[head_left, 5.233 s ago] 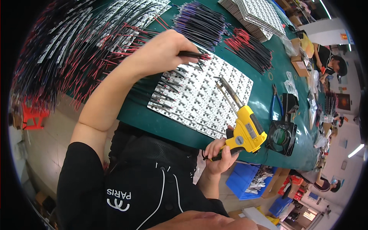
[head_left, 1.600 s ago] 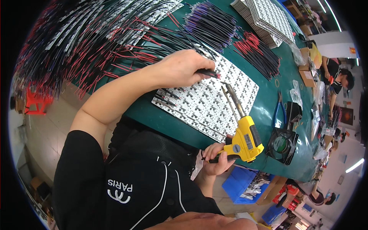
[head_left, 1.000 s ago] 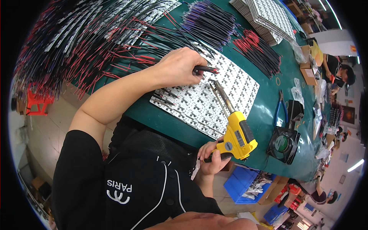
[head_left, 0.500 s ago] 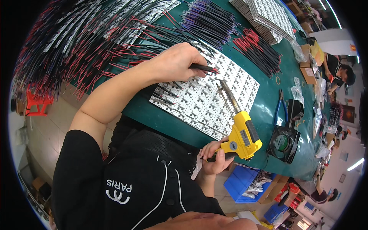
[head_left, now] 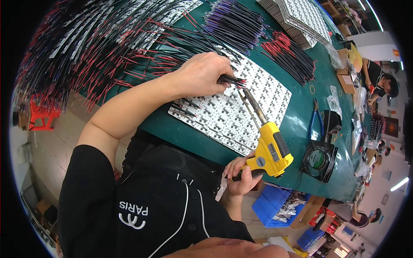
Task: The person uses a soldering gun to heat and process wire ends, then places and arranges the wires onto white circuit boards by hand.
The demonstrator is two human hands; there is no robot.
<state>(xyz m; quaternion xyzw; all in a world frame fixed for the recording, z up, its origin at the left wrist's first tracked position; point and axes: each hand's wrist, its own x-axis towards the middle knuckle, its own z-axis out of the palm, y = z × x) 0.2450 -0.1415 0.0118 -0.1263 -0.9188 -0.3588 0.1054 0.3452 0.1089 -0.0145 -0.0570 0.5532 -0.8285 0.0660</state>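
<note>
My left hand (head_left: pixel 204 74) is closed around a small bunch of black and red wires (head_left: pixel 232 80), whose bared ends point right. It hovers over a white circuit-board panel (head_left: pixel 241 109) covered in rows of small pads. In my right hand (head_left: pixel 241 175) is a yellow soldering gun (head_left: pixel 272 148), gripped by its black handle at the table's near edge. The gun's metal tip reaches up to the wire ends; whether it touches them I cannot tell. Several short black wires (head_left: pixel 187 107) lie along the panel's left side.
Dense red and black wires (head_left: pixel 99 56) spread over the left. Beyond the panel lie purple-black wires (head_left: pixel 234 23), red-black wires (head_left: pixel 292 58) and stacked panels (head_left: pixel 301 21). Blue-handled pliers (head_left: pixel 315 120) and a black fan (head_left: pixel 318 159) sit right. A blue bin (head_left: pixel 271 204) stands below the table.
The soldering gun's tip has moved slightly up and left, to the wire ends. My left hand has shifted slightly down, still holding the wires.
</note>
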